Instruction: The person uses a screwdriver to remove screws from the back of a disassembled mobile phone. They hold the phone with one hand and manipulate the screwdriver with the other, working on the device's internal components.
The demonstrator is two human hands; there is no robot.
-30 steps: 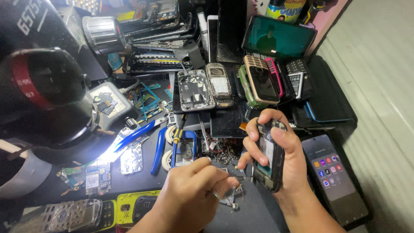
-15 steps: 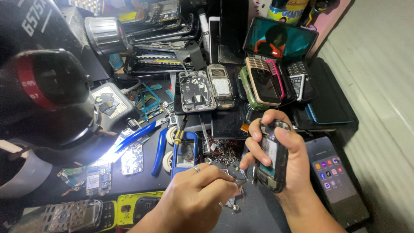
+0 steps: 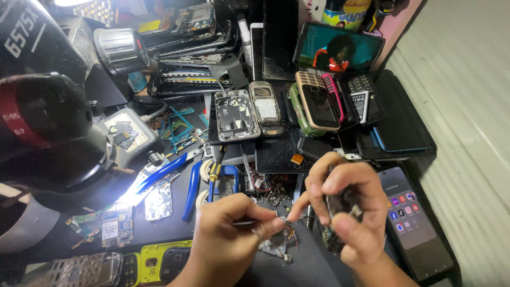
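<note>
My right hand (image 3: 348, 212) grips a small dark mobile phone (image 3: 340, 204) upright near the bench's front, its fingers wrapped around the body. My left hand (image 3: 228, 234) pinches thin metal tweezers (image 3: 255, 223) whose tip points right, toward the phone. Just under the tweezers lies a small circuit part (image 3: 276, 242) with loose screws about it. Both hands nearly touch at the fingertips.
A lit smartphone (image 3: 411, 223) lies right of my hand. Several old phones (image 3: 313, 101) and an opened phone back (image 3: 236, 114) sit behind. Blue-handled pliers (image 3: 188, 183), circuit boards (image 3: 114, 226), a yellow phone shell (image 3: 154, 260) and a large black microscope (image 3: 48, 127) crowd the left.
My right hand has turned the phone and drawn it closer to the left hand. The left hand has risen with the tweezers toward the phone.
</note>
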